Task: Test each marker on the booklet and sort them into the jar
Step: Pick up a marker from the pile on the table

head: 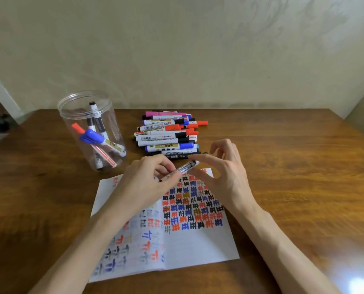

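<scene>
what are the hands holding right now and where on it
The left hand grips a marker by its lower end. The right hand has fingers bracketing the far end; contact unclear.
</scene>
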### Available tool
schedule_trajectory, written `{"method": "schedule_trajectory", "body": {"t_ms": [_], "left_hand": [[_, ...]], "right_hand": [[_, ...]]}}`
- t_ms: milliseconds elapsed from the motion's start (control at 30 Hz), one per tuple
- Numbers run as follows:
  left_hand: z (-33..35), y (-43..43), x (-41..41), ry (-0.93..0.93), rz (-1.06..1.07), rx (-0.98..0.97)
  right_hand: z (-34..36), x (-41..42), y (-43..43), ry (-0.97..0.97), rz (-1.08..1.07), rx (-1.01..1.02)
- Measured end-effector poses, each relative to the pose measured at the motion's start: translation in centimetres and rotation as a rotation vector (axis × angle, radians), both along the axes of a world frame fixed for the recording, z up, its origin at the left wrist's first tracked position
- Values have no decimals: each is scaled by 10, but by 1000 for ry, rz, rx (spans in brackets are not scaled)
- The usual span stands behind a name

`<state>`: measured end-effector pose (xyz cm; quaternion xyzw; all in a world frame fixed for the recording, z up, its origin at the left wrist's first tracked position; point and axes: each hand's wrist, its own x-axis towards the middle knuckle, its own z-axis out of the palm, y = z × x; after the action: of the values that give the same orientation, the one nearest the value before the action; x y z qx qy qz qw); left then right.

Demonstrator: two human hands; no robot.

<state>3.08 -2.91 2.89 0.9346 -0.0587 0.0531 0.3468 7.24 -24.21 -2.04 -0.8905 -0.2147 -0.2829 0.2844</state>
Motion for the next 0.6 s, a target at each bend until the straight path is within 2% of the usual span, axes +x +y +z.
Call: {"method": "schedule_trajectory", "body": {"t_ms": [100,167,200,267,333,500,600], "left_hand": [[3,-5,-7,94,-82,-346],[3,-2,-7,122,-126,-541],[1,1,-5,107,-138,-547],[-8,5,-1,64,-165,-388],[-17,3,-2,27,-187,-212],[-28,-2,-9,-95,-180,-127],[-35,2,-9,-108,-180,-59]], "right_hand": [[1,-2,0,14,55,-44],[3,-6,1,153,104,56],[5,-9,2,260,150,156],[10,-13,6,466,280,374],[15,-19,10,590,379,533],[16,-25,15,646,393,577],[15,-26,18,643,352,593]]}}
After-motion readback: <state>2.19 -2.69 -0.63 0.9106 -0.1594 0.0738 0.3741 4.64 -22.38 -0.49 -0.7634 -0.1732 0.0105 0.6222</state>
